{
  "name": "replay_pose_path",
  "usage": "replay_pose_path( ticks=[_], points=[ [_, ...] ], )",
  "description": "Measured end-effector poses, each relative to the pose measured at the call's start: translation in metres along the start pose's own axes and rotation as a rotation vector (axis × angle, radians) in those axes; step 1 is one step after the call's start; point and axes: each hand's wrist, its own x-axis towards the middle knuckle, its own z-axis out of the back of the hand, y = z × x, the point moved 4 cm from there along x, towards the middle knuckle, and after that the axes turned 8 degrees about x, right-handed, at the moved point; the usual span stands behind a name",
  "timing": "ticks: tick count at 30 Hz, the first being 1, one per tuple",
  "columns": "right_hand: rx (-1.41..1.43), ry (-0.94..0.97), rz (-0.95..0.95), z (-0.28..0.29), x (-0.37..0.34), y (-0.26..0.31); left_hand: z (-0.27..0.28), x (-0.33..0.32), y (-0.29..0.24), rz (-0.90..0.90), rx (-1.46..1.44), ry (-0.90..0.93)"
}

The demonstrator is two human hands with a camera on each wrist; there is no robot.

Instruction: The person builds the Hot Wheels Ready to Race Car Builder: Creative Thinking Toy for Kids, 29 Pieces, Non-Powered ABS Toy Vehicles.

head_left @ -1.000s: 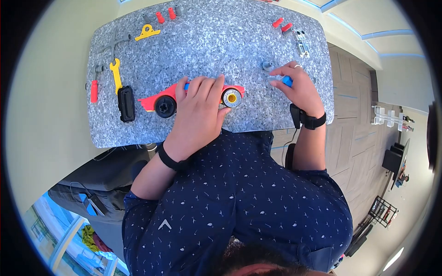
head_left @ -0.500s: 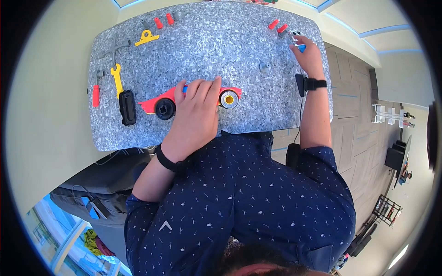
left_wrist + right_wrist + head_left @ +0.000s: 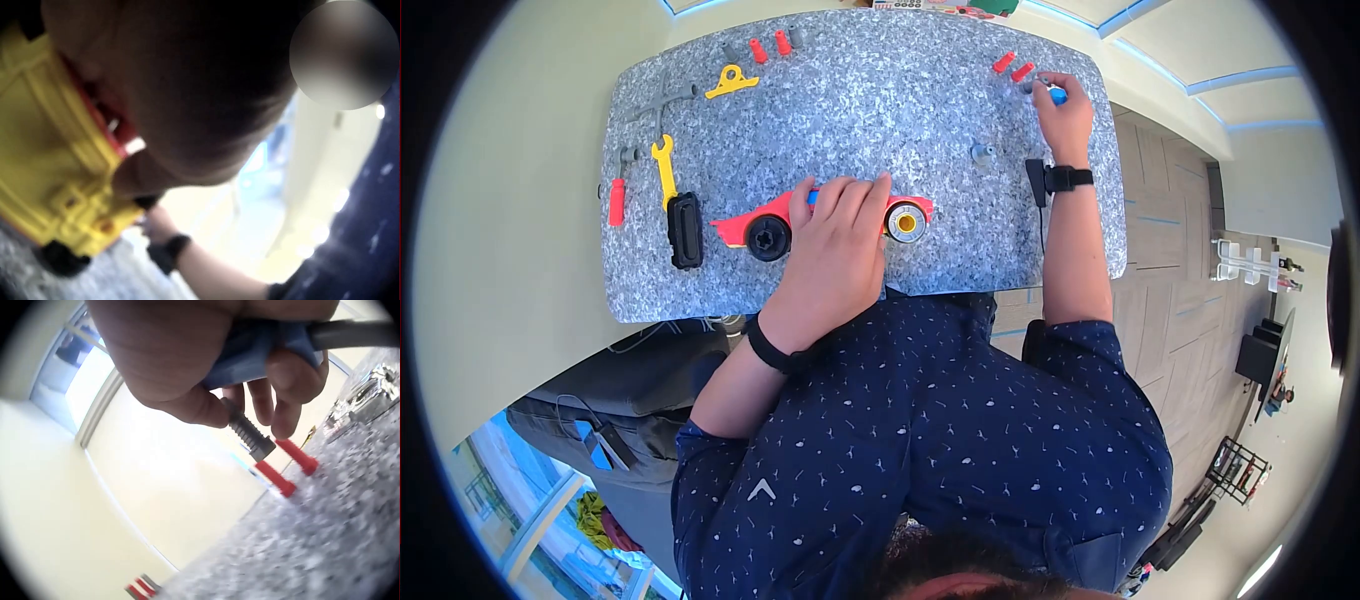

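My left hand point(image 3: 835, 245) grips a red toy car point(image 3: 740, 232) near the table's front edge, fingers over its body and thumb by the front. The car lies on its side, a black wheel point(image 3: 768, 238) and a grey-rimmed wheel point(image 3: 906, 223) showing. Its yellow underside point(image 3: 37, 137) fills the left of the left wrist view. At the table's far right, my right hand point(image 3: 1068, 122) holds a blue-handled screwdriver point(image 3: 250, 353) with a grey shaft against the palm. Its fingertips also pinch a grey toy screw point(image 3: 251, 439), beside two red screws point(image 3: 275, 479).
A silver engine-like piece point(image 3: 365, 403) lies by the right hand. One small grey piece point(image 3: 983, 153) stands right of the car. Leftward are a black part point(image 3: 685, 230), yellow wrench point(image 3: 664, 170), red-handled tool point(image 3: 617, 200), grey tool point(image 3: 662, 105) and yellow bracket point(image 3: 730, 82).
My right hand has moved from beside the small grey piece to the far right corner, screwdriver still held, and now pinches the grey screw. The left hand stays on the car.
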Motion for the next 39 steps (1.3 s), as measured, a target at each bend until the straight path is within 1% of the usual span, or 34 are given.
replay_pose_path(
  ticks=[2, 5, 8, 11, 14, 17, 18, 21, 24, 27, 30, 36, 39],
  points=[
    [0.461, 0.029, -0.168, 0.002, -0.017, 0.016, 0.003, 0.001, -0.001, 0.011, -0.019, 0.013],
    [0.594, 0.203, -0.207, 0.008, -0.045, 0.073, 0.0, 0.002, 0.001, 0.014, -0.006, 0.024],
    [0.566, 0.372, -0.203, 0.006, -0.074, 0.12, -0.002, 0.004, 0.003, 0.015, 0.005, 0.03],
    [0.52, 0.519, -0.086, -0.002, -0.099, 0.164, -0.001, 0.005, 0.002, 0.019, 0.006, 0.039],
    [0.377, 0.729, 0.173, -0.008, -0.114, 0.194, -0.001, 0.004, 0.002, 0.017, 0.015, 0.03],
    [0.296, 0.819, 0.449, -0.012, -0.119, 0.215, -0.001, 0.004, 0.002, 0.014, 0.012, 0.016],
    [0.261, 0.874, 0.372, -0.011, -0.122, 0.222, -0.001, 0.004, 0.002, 0.016, 0.008, 0.011],
    [0.147, 0.894, 0.425, -0.012, -0.128, 0.23, -0.001, 0.004, 0.001, 0.01, 0.006, -0.008],
    [0.024, 0.976, 0.452, -0.01, -0.131, 0.237, -0.003, 0.003, 0.002, 0.014, 0.01, -0.01],
    [-0.106, 0.967, 0.489, -0.013, -0.133, 0.239, -0.003, 0.004, 0.002, 0.012, 0.008, -0.016],
    [-0.15, 0.962, 0.557, -0.016, -0.135, 0.248, -0.003, 0.004, 0.002, 0.011, 0.012, -0.028],
    [-0.071, 0.932, 0.531, -0.013, -0.132, 0.252, -0.002, 0.004, 0.001, 0.009, -0.015, -0.037],
    [0.039, 0.932, 0.535, -0.008, -0.129, 0.257, -0.001, 0.004, 0.001, 0.008, -0.021, -0.023]
  ],
)
